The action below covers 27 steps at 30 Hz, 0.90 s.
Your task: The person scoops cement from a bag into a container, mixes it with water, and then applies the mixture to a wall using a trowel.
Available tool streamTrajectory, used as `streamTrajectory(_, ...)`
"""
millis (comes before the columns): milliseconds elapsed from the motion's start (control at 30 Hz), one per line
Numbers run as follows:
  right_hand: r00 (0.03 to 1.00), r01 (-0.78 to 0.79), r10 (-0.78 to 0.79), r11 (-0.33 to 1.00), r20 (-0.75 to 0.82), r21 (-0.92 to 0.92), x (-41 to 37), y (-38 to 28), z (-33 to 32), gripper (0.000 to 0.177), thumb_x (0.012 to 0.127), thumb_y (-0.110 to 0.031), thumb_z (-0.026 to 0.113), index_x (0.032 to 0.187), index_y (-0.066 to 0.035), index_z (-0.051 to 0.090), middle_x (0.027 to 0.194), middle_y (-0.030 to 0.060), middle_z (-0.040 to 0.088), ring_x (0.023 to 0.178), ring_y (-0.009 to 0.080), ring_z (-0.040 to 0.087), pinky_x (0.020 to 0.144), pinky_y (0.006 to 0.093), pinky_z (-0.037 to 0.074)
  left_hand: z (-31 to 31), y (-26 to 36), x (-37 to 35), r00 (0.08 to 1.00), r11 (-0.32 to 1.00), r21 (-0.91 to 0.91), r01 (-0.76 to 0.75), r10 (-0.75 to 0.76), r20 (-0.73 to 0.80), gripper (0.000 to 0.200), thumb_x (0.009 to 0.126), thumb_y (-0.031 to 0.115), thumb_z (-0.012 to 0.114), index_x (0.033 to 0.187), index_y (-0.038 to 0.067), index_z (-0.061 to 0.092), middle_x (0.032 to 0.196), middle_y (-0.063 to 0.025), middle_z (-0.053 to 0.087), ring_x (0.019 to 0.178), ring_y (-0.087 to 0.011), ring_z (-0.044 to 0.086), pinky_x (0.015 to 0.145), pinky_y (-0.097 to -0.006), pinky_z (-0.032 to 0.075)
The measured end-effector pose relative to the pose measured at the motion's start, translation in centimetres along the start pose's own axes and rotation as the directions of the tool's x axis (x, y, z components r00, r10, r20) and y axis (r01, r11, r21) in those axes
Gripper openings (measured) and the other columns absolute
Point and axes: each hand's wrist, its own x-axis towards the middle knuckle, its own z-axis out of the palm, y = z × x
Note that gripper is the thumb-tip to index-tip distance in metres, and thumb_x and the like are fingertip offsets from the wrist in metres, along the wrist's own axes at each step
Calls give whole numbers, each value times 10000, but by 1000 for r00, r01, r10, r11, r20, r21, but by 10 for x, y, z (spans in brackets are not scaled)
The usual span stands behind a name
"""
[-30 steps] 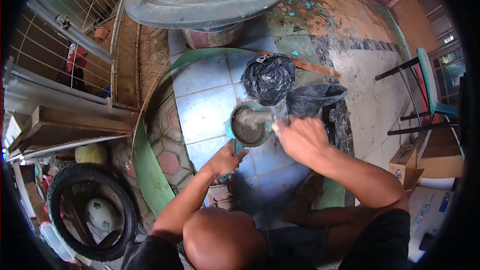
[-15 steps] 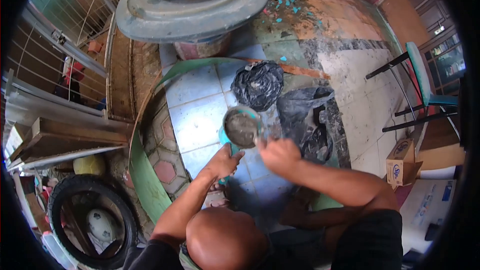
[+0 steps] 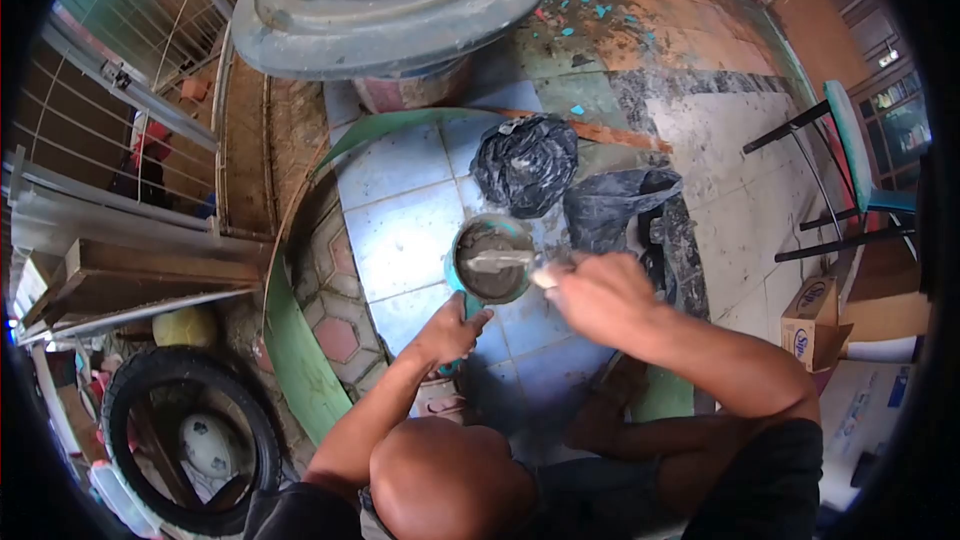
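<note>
My left hand [image 3: 452, 328] grips the handle of a teal scoop-shaped container [image 3: 490, 260] filled with wet grey cement, held above the tiled floor. My right hand [image 3: 592, 297] is closed on a small trowel [image 3: 500, 261] whose flat blade lies across the cement inside the container. Two black plastic bags [image 3: 526, 164] [image 3: 615, 208] sit on the tiles just beyond the container.
A large grey concrete basin [image 3: 385, 10] stands on a pedestal ahead. A curved green strip [image 3: 290, 340] edges the tiles at left. A tyre [image 3: 185, 435] lies at lower left, a metal chair [image 3: 845, 170] and a cardboard box [image 3: 815, 315] at right.
My right hand shifted to the right and drew the trowel blade across the cement. The container moved slightly with my left hand.
</note>
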Motion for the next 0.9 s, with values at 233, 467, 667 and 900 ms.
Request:
streamTrajectory(233,998,-26,24,999,65,35,20,0,35,353,976,-151,513,1289,-61,650,924,221,736,846,394,743,739,533,570,7,-6,8,999,998,63,-31,30,15,439,1033,319,641,1136,-63,451,672,-86,577,562,-169,578,510,-350,480)
streamTrajectory(467,998,-70,70,997,4,-33,22,3,-3,287,984,-129,514,1136,-33,737,880,177,755,813,351,756,689,489,593,12,-22,5,1000,1000,-5,-6,6,3,348,1037,312,643,1048,-1,491,735,-46,582,587,-137,541,538,-339,467)
streamTrajectory(667,999,36,-35,995,14,-89,14,-15,46,259,917,-98,553,1089,-29,735,905,177,764,810,319,765,672,480,597,5,-6,7,999,997,-76,-4,8,47,333,1047,306,624,1040,2,487,707,-44,568,584,-134,543,530,-316,464)
streamTrajectory(900,998,-63,63,997,4,-43,30,-1,36,270,965,-154,528,1053,4,728,831,180,750,778,334,762,644,472,593,17,-4,2,1000,1000,16,-7,7,-3,303,1049,284,617,1033,9,492,721,-34,560,566,-122,531,515,-314,474)
